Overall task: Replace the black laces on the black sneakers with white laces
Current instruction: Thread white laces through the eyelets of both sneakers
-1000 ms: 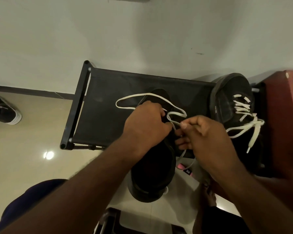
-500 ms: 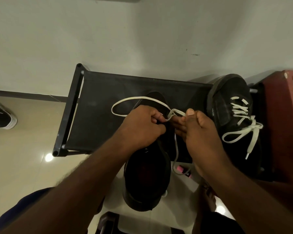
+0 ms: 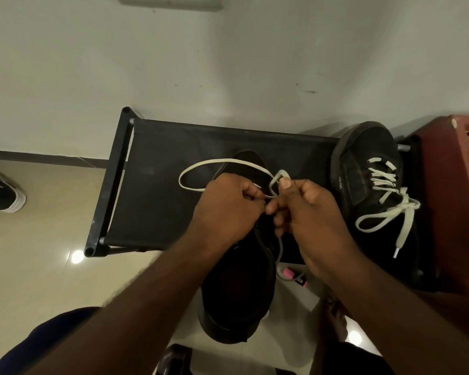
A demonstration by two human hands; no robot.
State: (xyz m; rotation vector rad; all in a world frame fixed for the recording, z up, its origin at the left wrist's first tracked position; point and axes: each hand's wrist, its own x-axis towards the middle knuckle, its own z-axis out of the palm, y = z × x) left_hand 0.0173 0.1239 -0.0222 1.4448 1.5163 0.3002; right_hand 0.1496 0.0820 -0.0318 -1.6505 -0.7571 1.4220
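A black sneaker (image 3: 236, 299) lies across the front edge of a black fabric rack (image 3: 157, 185), its heel toward me. A white lace (image 3: 201, 165) loops out to the left above it. My left hand (image 3: 225, 209) pinches the lace over the sneaker's eyelets. My right hand (image 3: 309, 215) pinches a small loop of the same lace between thumb and forefinger, and another strand hangs down below it. The eyelets are hidden under my hands. A second black sneaker (image 3: 368, 169), laced and tied in white, stands on the rack's right end.
A dark red piece of furniture (image 3: 455, 201) stands to the right of the rack. A pink and black object (image 3: 295, 276) lies on the tiled floor below my right hand. Another shoe (image 3: 3, 193) sits at the far left. The wall rises behind the rack.
My right hand has raised a small lace loop beside the left hand's fingers. The view has shifted slightly; both hands stay over the sneaker.
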